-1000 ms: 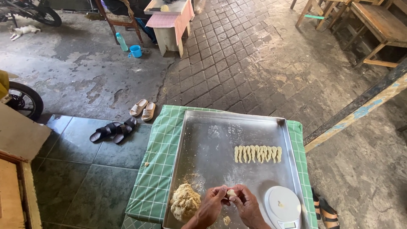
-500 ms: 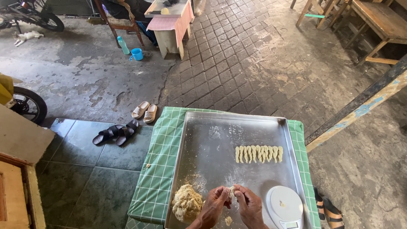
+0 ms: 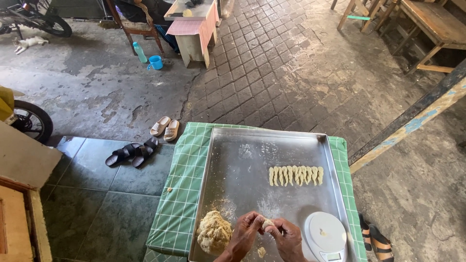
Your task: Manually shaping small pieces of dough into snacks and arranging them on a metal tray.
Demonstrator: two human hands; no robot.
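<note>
Both of my hands meet over the near edge of a large metal tray (image 3: 252, 155). My left hand (image 3: 245, 233) and my right hand (image 3: 287, 237) pinch one small piece of dough (image 3: 267, 223) between their fingertips. A big lump of dough (image 3: 213, 232) lies on the tray just left of my left hand. A small crumb of dough (image 3: 261, 252) lies below my hands. Farther up the tray, a row of several shaped dough pieces (image 3: 296, 175) lies side by side. A round white kitchen scale (image 3: 325, 232) stands at the tray's near right corner.
The tray rests on a green checked cloth (image 3: 182, 194) over a small table. Black sandals (image 3: 132, 152) and beige sandals (image 3: 164, 128) lie on the floor to the left, another sandal (image 3: 378, 240) to the right. A painted wooden beam (image 3: 407, 123) slants past on the right.
My hands keep working the small dough piece in about the same spot over the tray. The camera has shifted slightly; the dough lump, row and scale have not moved.
</note>
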